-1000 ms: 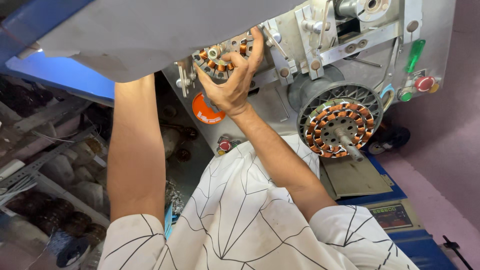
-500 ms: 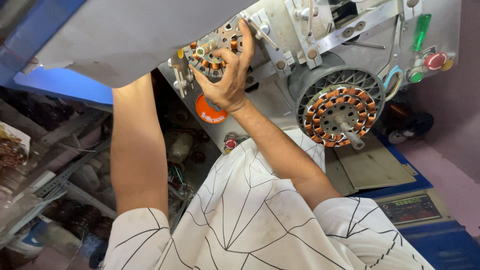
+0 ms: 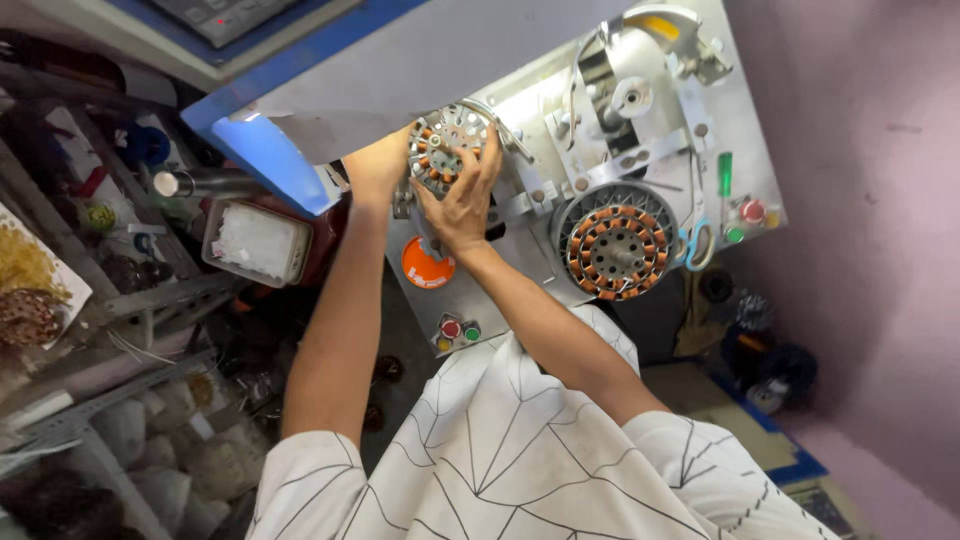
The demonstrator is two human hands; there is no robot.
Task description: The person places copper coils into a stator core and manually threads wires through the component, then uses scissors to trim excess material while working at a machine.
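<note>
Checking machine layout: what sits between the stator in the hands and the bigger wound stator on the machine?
Head view: a slanted metal bracket on the machine's panel separates the held stator from the larger wound stator.

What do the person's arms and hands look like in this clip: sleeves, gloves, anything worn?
Both hands, left hand and right hand, are bare, with no gloves. The forearms are uncovered. The short sleeves belong to a white shirt with thin dark geometric lines. No watch or ring shows.

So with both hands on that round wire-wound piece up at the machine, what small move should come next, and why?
Probably a slight push to seat it. Both the left hand and the right hand clasp the wound ring against the machine's metal plate, while a second wound ring already sits flat on its mount nearby.
</note>
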